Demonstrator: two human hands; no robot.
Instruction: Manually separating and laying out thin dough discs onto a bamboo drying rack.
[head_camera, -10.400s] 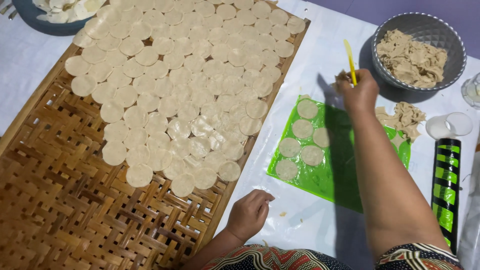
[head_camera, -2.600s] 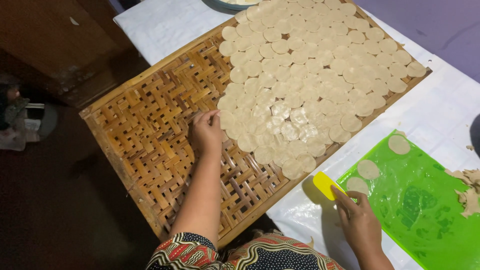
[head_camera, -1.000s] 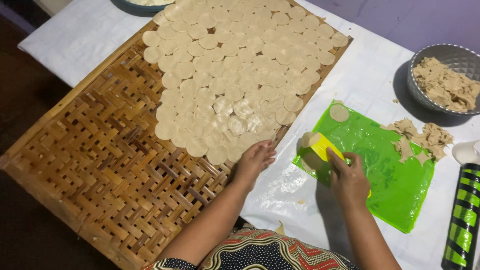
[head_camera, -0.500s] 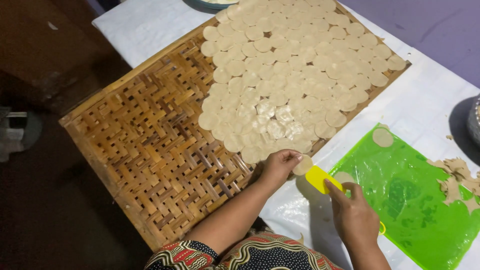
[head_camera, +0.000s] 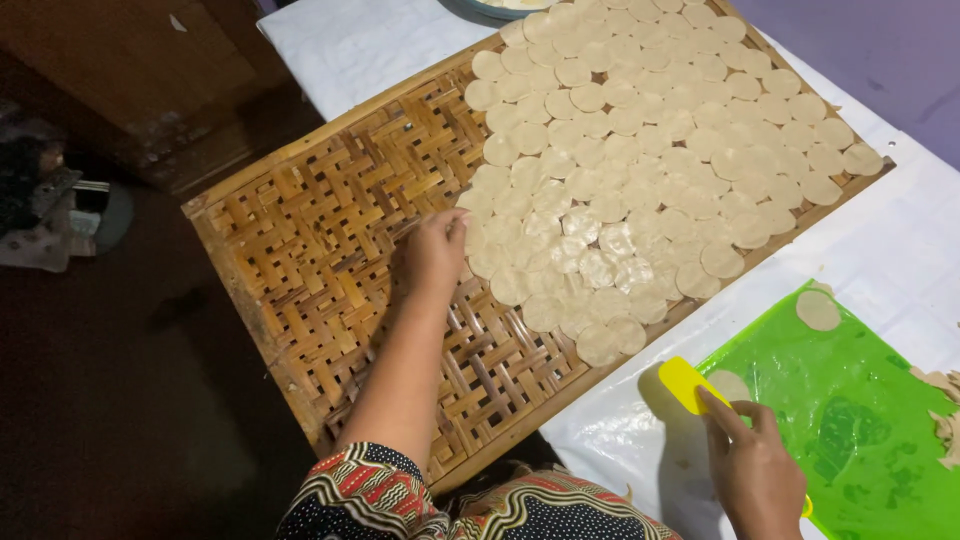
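Surroundings: a large woven bamboo tray (head_camera: 330, 270) lies slantwise on the desk (head_camera: 380, 45), which is covered in white. Its far half is packed with thin, pale round dough discs (head_camera: 650, 150) in close, overlapping rows; the near left half is bare weave. A dark bowl rim (head_camera: 480, 8) shows at the top edge, just beyond the tray. To the right, a bright green sheet (head_camera: 860, 430) lies flat on the desk, carrying two loose discs, one near its top corner (head_camera: 818, 310) and one at its left edge (head_camera: 730, 385). Ragged dough scraps (head_camera: 945, 420) sit at the far right edge. Nothing blocks either hand.

Packages, labels, signs: none legible in view.

Left hand (head_camera: 432, 255): my arm reaches across the bare weave; my fingers are bunched and pressed down at the left margin of the disc rows, touching the tray beside the outermost discs. I cannot tell whether they pinch a disc.

Right hand (head_camera: 755, 470): my fingers are closed around a yellow scraper (head_camera: 685, 383), forefinger laid along it, its flat blade resting just off the green sheet's left edge, beside the nearer loose disc.
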